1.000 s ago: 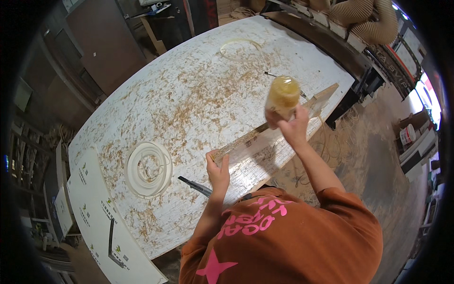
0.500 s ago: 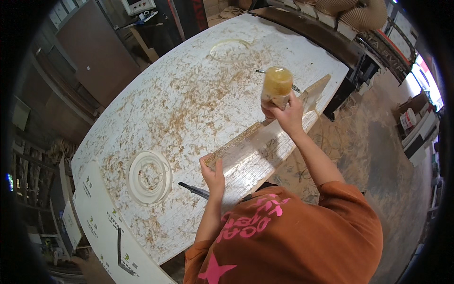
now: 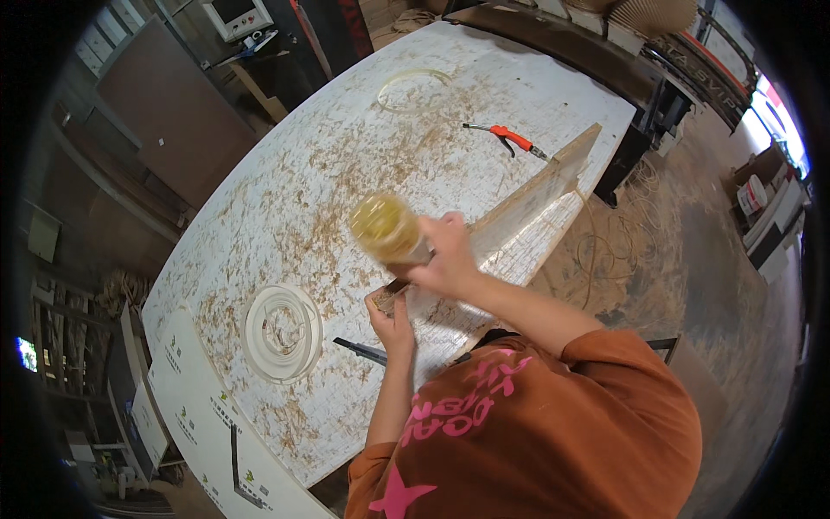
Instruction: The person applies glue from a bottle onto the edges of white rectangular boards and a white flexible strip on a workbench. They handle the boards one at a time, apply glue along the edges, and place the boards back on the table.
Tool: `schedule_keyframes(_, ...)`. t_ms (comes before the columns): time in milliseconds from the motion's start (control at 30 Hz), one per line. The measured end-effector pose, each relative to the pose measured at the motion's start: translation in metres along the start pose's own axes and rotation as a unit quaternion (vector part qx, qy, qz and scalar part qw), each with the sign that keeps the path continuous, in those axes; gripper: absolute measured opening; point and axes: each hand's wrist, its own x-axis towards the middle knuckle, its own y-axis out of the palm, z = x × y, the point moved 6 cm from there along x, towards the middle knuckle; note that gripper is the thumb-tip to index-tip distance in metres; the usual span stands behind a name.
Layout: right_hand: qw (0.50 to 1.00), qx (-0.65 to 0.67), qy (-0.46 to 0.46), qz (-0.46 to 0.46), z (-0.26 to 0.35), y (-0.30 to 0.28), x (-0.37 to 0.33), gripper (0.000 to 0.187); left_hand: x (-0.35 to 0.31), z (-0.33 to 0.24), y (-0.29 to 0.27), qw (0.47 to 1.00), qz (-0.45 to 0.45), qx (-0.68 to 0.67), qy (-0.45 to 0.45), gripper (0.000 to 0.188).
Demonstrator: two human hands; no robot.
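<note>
My right hand (image 3: 450,258) is wrapped round a clear bottle of yellow liquid (image 3: 383,227), probably glue. The bottle is tilted with its rounded base up and away to the left, and its lower end is by the board's top edge. Slight motion blur softens it. A long narrow board (image 3: 540,189) stands on its edge, running from the far right toward me. My left hand (image 3: 392,320) grips the board's near end, thumb on one side and fingers on the other. Beside that wrist lies a dark utility knife (image 3: 359,350).
Wood shavings litter the white table (image 3: 216,225). A roll of white edge strip (image 3: 248,333) lies to the left, and a pale strip ring (image 3: 380,97) farther back. A red air blow gun (image 3: 516,139) rests near the board's far end. A white printed panel (image 3: 194,406) covers the near left.
My right hand has brought the bottle along the board toward my left hand, uncovering the red blow gun. My left hand still grips the near end. The view has shifted slightly.
</note>
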Motion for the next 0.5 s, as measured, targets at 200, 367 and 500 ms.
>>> schedule_keyframes(200,0.985,-0.005,0.122,-0.120,-0.098,-0.087,0.019,0.047,-0.002,0.003,-0.002,0.999,-0.011,0.029,-0.024,0.027)
schedule_keyframes(367,0.934,0.234,0.200,-0.179,-0.103,-0.088,0.006,0.047,-0.002,0.009,-0.001,0.999,-0.006,-0.004,-0.038,0.026)
schedule_keyframes(500,0.989,-0.111,0.057,-0.076,-0.037,-0.054,0.007,0.043,-0.003,0.015,-0.004,0.998,-0.013,0.003,-0.054,0.028)
